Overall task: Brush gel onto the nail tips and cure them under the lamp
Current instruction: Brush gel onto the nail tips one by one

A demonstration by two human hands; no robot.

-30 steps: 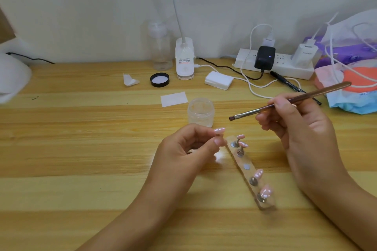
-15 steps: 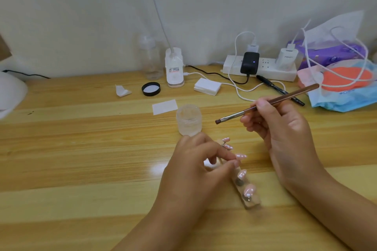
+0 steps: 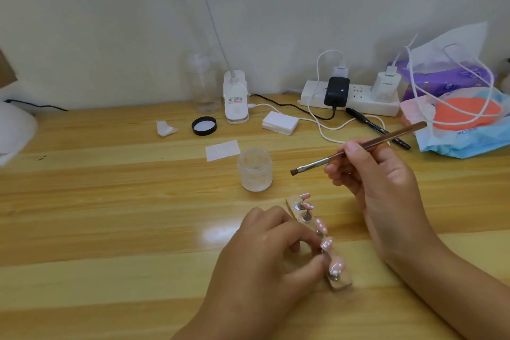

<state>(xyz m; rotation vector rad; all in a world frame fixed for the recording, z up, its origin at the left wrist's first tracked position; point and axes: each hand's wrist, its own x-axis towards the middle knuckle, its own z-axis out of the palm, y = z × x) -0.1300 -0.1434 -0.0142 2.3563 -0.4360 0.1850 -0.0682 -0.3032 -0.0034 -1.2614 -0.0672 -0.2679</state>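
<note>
The wooden table (image 3: 110, 201) carries everything. At its far left edge sits a white lamp (image 3: 13, 130), only partly in view. The left hand (image 3: 265, 262) curls its fingers onto the near half of a holder strip (image 3: 340, 283) and pinches it. The right hand (image 3: 380, 188) grips a brush (image 3: 392, 137) above the table, bristles pointing left towards an open jar (image 3: 255, 170). Five pink nail tips (image 3: 336, 266) stand in a row on the strip.
</note>
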